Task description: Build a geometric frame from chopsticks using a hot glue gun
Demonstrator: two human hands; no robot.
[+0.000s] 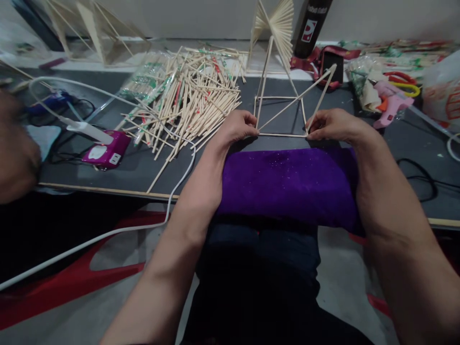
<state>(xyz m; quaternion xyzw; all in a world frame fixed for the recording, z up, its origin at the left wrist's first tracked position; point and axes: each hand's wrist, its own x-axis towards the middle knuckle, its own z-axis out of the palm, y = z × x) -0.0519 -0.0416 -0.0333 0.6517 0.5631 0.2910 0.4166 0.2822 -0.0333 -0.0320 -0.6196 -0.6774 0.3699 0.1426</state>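
On the dark table stands a frame of thin wooden sticks (282,135), with a four-sided base and sticks that slope up to raised points. The fingers of my left hand (240,125) are closed in a pinch at its near left corner. At the near right corner, my right hand (330,125) pinches the frame, where a pair of sticks rises to a tip. Both wrists rest near a folded purple cloth (287,184) along the table's front edge. My fingers partly hide the two corner joints.
A heap of loose sticks (204,100) lies left of the frame. Further left are a magenta power adapter (108,151), a white cable (179,189) and another person's blurred hand (17,148). A pink glue gun (390,98) lies right. Behind stand a fan-shaped stick model (282,24) and black bottle (311,31).
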